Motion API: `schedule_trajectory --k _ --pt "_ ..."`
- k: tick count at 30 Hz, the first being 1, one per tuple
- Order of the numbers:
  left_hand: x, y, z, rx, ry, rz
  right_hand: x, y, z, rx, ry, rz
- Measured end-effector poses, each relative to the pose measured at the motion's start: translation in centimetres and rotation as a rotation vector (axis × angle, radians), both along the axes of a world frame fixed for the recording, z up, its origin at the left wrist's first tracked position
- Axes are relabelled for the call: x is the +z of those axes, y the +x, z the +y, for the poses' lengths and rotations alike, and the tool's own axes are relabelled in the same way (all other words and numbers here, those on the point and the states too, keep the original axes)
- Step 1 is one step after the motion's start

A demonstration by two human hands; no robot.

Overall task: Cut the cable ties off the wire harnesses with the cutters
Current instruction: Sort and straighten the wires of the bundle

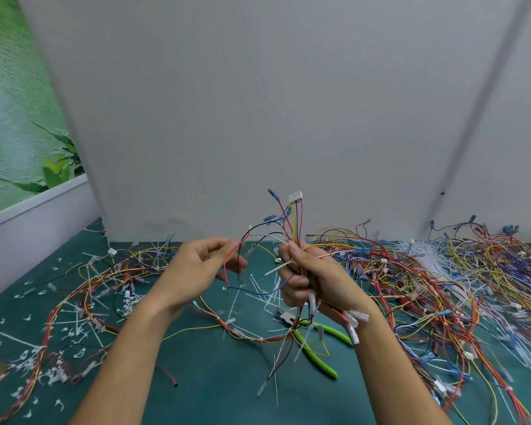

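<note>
The right hand is gripping a wire harness in a closed fist, its connector ends fanning upward above the counter. The left hand is hovering just left of it, fingers half curled about a stray red wire; blur is hiding whether it is pinching it. This looks like sorting the bundle to expose a white cable tie jutting beside the right fingers. The cutters are lying unheld beneath the right wrist, so the next move is probably calling for picking them up.
</note>
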State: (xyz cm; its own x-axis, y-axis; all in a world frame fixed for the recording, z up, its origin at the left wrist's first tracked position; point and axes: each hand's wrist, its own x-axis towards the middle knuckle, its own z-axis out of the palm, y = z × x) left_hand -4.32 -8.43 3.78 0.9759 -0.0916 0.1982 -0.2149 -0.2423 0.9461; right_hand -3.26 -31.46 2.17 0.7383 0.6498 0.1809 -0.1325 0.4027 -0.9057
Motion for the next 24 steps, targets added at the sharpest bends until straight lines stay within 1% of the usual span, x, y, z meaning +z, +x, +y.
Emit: schedule_trajectory --k 4,8,11,14,16,20,24 --pt "0.0 -0.1 -0.3 -0.008 -0.07 -0.016 -0.3 0.7 -0.4 -0.038 -0.009 0.007" --pt "0.3 -0.3 -0.1 -0.028 -0.191 -0.026 -0.5 1.0 -0.5 -0.178 -0.1 0.032" --pt "0.4 -0.4 0.2 -0.09 -0.271 -0.024 -0.6 1.3 -0.8 -0.284 -0.13 0.073" --pt "0.4 -0.4 0.5 -0.125 -0.336 -0.021 -0.4 1.3 -1.3 -0.312 -0.132 0.05" --pt "0.3 -0.3 0.7 -0.134 -0.368 -0.02 -0.2 1.2 -1.5 -0.32 -0.115 0.041" --pt "0.2 0.0 1.1 -0.123 -0.308 -0.033 -0.2 1.2 -1.8 -0.308 -0.02 0.069" --pt "-0.3 0.5 1.6 -0.224 -0.306 0.071 -0.4 1.5 -2.0 -0.295 0.068 0.111"
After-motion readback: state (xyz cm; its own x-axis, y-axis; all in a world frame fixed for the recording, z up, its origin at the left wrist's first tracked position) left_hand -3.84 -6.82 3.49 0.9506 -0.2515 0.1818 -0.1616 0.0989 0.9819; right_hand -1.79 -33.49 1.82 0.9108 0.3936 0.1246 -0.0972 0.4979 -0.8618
